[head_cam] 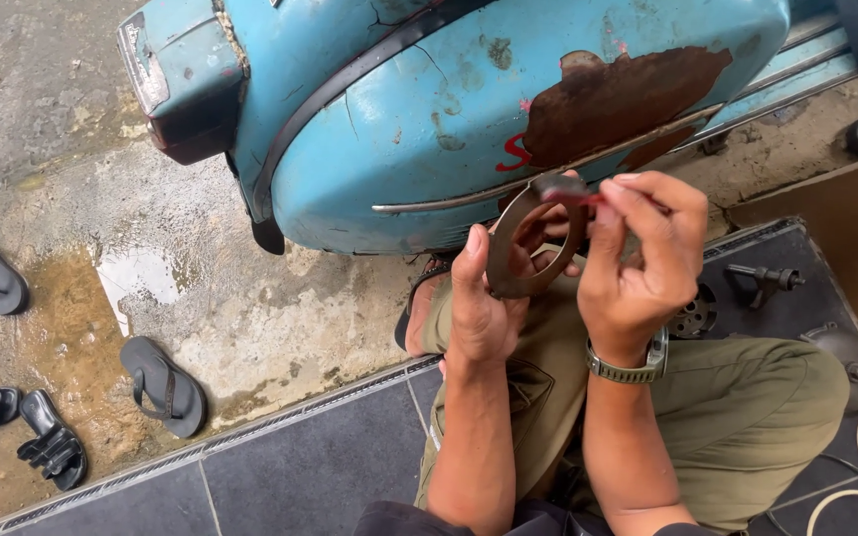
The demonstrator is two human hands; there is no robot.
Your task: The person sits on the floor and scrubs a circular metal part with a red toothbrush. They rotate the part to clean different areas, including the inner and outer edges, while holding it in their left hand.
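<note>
Both hands work just below the blue scooter panel. From the head view, the left hand grips a curved metal ring piece by its lower edge, thumb up along it. At its upper end the right hand, wearing a wristwatch, pinches a small red part. Left of the scooter, flip-flops lie on wet concrete.

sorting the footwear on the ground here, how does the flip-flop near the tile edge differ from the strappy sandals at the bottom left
The flip-flop is a single grey one with a thin Y-shaped thong; the strappy sandals are a black pair with broad buckled straps. The flip-flop lies alone nearer the blue scooter; the sandals lie together by the picture's edge. Both rest sole-down on wet concrete.
</note>
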